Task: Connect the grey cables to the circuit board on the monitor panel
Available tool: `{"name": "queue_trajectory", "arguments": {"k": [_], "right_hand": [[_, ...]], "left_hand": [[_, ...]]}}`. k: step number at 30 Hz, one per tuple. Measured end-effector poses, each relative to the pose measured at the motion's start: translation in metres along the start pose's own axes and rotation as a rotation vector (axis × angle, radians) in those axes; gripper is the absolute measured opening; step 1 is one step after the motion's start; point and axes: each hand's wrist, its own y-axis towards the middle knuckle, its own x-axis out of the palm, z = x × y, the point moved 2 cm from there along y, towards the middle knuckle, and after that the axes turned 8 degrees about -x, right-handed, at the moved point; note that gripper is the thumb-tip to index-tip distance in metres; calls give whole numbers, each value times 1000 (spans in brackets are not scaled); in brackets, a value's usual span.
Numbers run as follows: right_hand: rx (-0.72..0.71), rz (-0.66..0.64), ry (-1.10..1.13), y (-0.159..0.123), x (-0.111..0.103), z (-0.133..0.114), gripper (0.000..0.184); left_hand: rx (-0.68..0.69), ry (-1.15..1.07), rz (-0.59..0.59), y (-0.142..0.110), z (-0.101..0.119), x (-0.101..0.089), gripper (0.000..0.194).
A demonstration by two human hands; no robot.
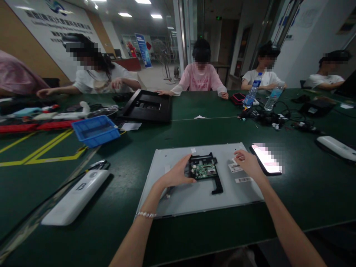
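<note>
A flat grey-white display panel (pixel 178 202) lies face-down or back-up on the table in front of me; which, I cannot tell. On its middle sits a black plastic bracket (pixel 217 185) framing a green circuit board (pixel 204 170). My left hand (pixel 176 172) grips the bracket's left side, fingers at the upper corner and thumb at the lower one. My right hand (pixel 249 163) hovers over the panel's right part with its fingertips pinched together. Whatever they hold is too small to make out. Below those fingertips is a white label (pixel 236 167), and a barcode sticker (pixel 244 180) lies nearer me.
A lit phone (pixel 266 159) lies right of the panel. White power banks (pixel 76 196) rest at both sides. Behind are a blue bin (pixel 96 131), a black monitor housing (pixel 148 106) touched by a co-worker's hand, bottles (pixel 253 91) and tangled cables (pixel 264 116). Several people sit opposite.
</note>
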Motion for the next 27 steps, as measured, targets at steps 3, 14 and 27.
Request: {"name": "queue_trajectory", "arguments": {"k": [3,14,27], "right_hand": [[-37,-8,-30,-1,5,1,20],[-166,20,-241,0,8,6,17],[-586,-217,-288,46,41,-86,23]], "left_hand": [[-8,11,-4,0,2,0,98],[19,17,10,0,-5,2,99],[49,23,2,1,-17,7,102]]}}
